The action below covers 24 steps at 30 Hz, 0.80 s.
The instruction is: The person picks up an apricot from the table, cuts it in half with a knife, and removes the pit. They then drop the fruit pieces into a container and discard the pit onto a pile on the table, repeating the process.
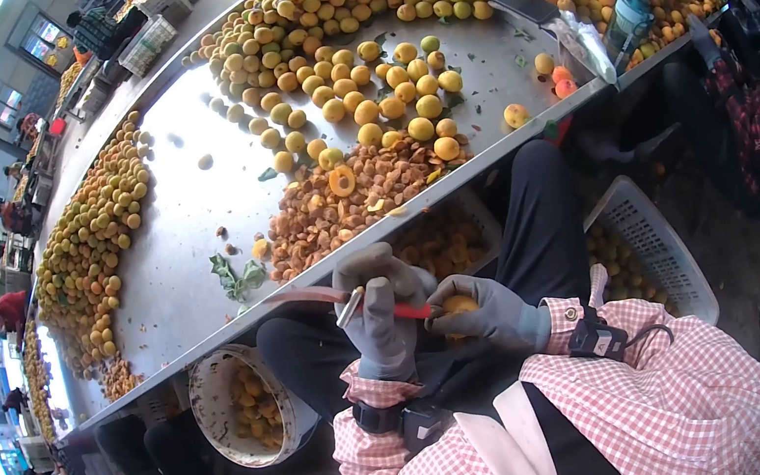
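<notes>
My left hand (380, 312), in a grey glove, is closed around a slim tool with red (412, 312) and silver parts. I cannot make out its exact kind. The tool's red end reaches across to my right hand (496, 313), gloved in grey too. Those fingers are closed on an apricot (458, 305), partly hidden behind them. Both hands are over my lap, just in front of the metal table's edge. On the table nearest them lies a heap of brown apricot pits (326, 208), with whole apricots (365, 110) behind it.
The metal table (180, 259) carries large apricot piles (98, 247) at left and back. A white bucket (227, 431) and a white crate (654, 244) flank my legs. A blue-green bottle (629, 19) and a dark phone-like slab (522, 4) are at right. People sit on both sides.
</notes>
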Available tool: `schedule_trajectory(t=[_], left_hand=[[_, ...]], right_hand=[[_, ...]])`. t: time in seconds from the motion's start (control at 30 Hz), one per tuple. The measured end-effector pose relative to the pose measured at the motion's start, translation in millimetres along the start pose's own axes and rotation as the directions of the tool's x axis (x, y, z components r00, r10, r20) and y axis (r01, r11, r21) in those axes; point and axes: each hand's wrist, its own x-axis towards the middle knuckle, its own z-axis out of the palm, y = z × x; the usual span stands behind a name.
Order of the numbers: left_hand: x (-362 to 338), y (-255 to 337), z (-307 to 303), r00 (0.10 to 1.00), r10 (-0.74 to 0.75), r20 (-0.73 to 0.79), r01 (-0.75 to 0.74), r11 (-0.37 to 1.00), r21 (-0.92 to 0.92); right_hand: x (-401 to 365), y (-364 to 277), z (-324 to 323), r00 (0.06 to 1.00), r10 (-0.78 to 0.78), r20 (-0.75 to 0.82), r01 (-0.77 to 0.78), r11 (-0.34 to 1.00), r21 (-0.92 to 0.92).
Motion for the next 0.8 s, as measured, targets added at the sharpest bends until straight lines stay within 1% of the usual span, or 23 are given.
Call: schedule_trajectory(t=[0.03, 0.07, 0.1, 0.13, 0.17, 0.27, 0.3, 0.33, 0.37, 0.4, 0.47, 0.5, 0.53, 0.57, 0.6, 0.63, 0.67, 0.7, 0.77, 0.8], left_hand=[[1.7, 3.8, -2.1, 0.999, -0.044, 0.016, 0.045, 0.996, -0.076], [3.1, 5.7, -3.9, 0.999, -0.044, 0.016, 0.045, 0.996, -0.076], [4.4, 7.2, -5.4, 0.997, -0.052, 0.063, 0.057, 0.994, -0.092], [4.7, 7.9, -6.4, 0.992, -0.059, 0.11, 0.071, 0.992, -0.108], [3.1, 7.1, -6.8, 0.992, -0.061, 0.109, 0.072, 0.992, -0.106], [-0.6, 4.2, -5.9, 0.993, -0.096, 0.063, 0.103, 0.987, -0.125], [-0.4, 5.7, -5.5, 0.991, -0.119, 0.057, 0.128, 0.977, -0.172], [-0.7, 7.0, -5.2, 0.989, -0.141, 0.052, 0.149, 0.964, -0.219], [-2.2, 8.2, -4.6, 0.989, -0.142, 0.05, 0.15, 0.964, -0.218], [-3.8, 9.3, -3.7, 0.986, -0.167, 0.027, 0.169, 0.957, -0.236], [-5.8, 10.2, -4.1, 0.981, -0.193, 0.003, 0.188, 0.949, -0.253], [-7.5, 10.1, -4.7, 0.981, -0.191, 0.021, 0.19, 0.954, -0.23], [-8.0, 10.0, -4.8, 0.982, -0.185, 0.041, 0.19, 0.96, -0.208], [-9.0, 9.7, -4.8, 0.982, -0.185, 0.04, 0.189, 0.96, -0.208], [-10.8, 9.3, -4.7, 0.983, -0.184, 0.021, 0.185, 0.965, -0.185], [-12.0, 9.1, -4.9, 0.983, -0.182, 0.002, 0.18, 0.97, -0.162], [-13.0, 9.3, -5.1, 0.983, -0.185, 0.0, 0.183, 0.97, -0.161], [-13.6, 9.4, -4.1, 0.981, -0.193, -0.025, 0.187, 0.97, -0.157], [-11.9, 9.8, -1.1, 0.98, -0.196, -0.046, 0.187, 0.97, -0.158], [-11.2, 11.4, 0.1, 0.971, -0.226, -0.08, 0.218, 0.972, -0.093]], right_hand=[[2.7, 5.6, -1.5, 0.994, -0.101, 0.034, 0.103, 0.993, -0.055], [4.0, 8.3, -1.8, 0.977, -0.2, 0.073, 0.207, 0.973, -0.107], [3.7, 8.3, -1.5, 0.977, -0.199, 0.074, 0.206, 0.973, -0.107], [2.9, 8.0, -0.7, 0.972, -0.219, 0.081, 0.229, 0.96, -0.158], [2.1, 8.4, -0.1, 0.967, -0.238, 0.088, 0.251, 0.945, -0.208], [-1.0, 11.6, 1.4, 0.971, -0.231, 0.06, 0.239, 0.942, -0.237], [-1.6, 11.8, 1.0, 0.972, -0.229, 0.059, 0.237, 0.942, -0.237], [-1.8, 12.3, 0.8, 0.963, -0.263, 0.066, 0.271, 0.926, -0.262], [-2.1, 13.2, 1.3, 0.952, -0.296, 0.074, 0.305, 0.909, -0.285], [-2.7, 11.0, 2.1, 0.953, -0.295, 0.076, 0.304, 0.909, -0.285], [-4.3, 3.8, 4.5, 0.983, -0.167, 0.071, 0.181, 0.941, -0.285], [-4.9, 3.2, 5.6, 0.984, -0.164, 0.07, 0.177, 0.943, -0.282], [-4.5, 1.9, 6.6, 0.992, -0.113, 0.059, 0.125, 0.961, -0.247], [-4.1, 1.1, 7.2, 0.997, -0.062, 0.051, 0.071, 0.975, -0.211], [-3.8, 2.0, 7.1, 0.997, -0.06, 0.052, 0.07, 0.975, -0.21], [-2.9, 3.5, 6.2, 0.986, -0.16, 0.052, 0.168, 0.909, -0.382], [-2.7, 5.4, 5.2, 0.964, -0.256, 0.068, 0.251, 0.804, -0.539], [-2.8, 6.2, 4.0, 0.965, -0.254, 0.065, 0.248, 0.805, -0.538], [-0.8, 1.3, 0.7, 0.902, -0.41, 0.135, 0.391, 0.643, -0.659], [-0.3, -5.2, -0.8, 0.902, -0.41, 0.133, 0.389, 0.642, -0.66]])
